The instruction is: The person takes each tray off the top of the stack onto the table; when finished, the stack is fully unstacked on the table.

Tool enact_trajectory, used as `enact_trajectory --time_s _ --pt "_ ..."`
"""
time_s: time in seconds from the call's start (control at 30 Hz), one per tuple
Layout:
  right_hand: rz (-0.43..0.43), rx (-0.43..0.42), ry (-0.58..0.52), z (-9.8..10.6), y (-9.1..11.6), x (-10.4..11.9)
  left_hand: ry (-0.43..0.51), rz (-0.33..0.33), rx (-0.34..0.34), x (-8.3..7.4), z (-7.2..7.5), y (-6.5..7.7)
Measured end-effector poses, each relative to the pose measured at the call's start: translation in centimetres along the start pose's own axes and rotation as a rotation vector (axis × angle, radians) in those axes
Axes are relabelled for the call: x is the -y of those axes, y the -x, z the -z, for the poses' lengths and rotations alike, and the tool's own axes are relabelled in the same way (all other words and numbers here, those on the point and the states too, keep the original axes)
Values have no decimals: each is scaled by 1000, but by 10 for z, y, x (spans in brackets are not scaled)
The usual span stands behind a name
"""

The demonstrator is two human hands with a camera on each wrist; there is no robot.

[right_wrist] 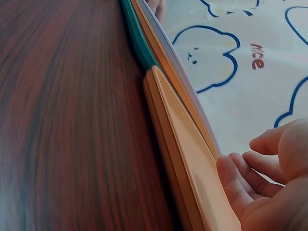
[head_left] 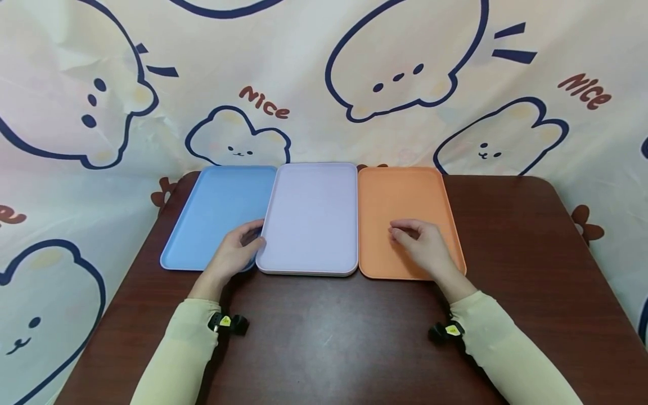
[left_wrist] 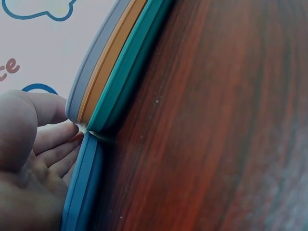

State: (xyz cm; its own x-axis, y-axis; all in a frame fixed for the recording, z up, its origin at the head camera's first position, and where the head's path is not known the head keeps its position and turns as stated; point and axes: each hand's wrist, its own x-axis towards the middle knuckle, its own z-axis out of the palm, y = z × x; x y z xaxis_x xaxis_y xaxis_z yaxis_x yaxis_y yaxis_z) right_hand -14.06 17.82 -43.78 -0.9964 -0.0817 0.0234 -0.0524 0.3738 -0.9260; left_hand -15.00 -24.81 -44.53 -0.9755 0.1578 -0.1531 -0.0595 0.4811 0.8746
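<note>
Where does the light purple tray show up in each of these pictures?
Head: the light purple tray lies near the centre, between the blue tray and orange tray.
Left wrist: its edge slants across the upper left.
Right wrist: its edge slants from top centre toward the fingers.
Shared landmark: the dark brown table.

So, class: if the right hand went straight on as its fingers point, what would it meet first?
Probably the pale lavender round-cornered rectangular tray in the middle; how high the right hand is above the orange rectangular tray is unclear, so it might pass over.
</note>
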Motion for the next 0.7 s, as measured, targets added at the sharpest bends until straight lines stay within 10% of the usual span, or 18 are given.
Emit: enact_trajectory --time_s 0.7 --pt "-31 109 -74 -51 -14 11 -18 -17 -16 4 -1 -2"
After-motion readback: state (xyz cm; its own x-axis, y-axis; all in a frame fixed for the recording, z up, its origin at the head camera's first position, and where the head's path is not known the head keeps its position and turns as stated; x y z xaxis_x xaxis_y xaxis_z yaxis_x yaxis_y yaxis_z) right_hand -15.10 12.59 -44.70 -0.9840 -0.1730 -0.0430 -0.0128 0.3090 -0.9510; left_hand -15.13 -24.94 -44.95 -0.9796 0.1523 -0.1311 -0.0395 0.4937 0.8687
